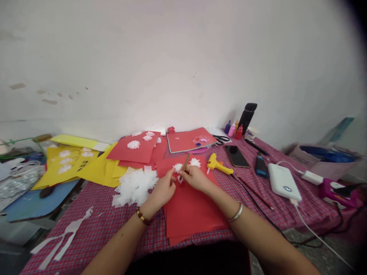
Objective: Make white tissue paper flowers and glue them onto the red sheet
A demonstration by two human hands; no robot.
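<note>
My left hand (163,190) and my right hand (195,177) meet over a red paper sheet (190,212) on the checked tablecloth. The right hand pinches a thin brown stick (185,163), its lower end near a small white tissue flower (178,168). The left hand's fingers are closed on the flower's edge, pressing it to the red sheet. A second white flower (195,162) lies just beyond the right hand. A heap of white tissue pieces (134,187) sits by the left hand.
A yellow glue gun (218,164) with a black cord, a phone (236,156), a white power bank (283,181), scissors (220,139), small paint bottles (233,130) and a black flask (247,116) lie right. Red sheets with flowers (136,147) and yellow sheets (71,160) lie left.
</note>
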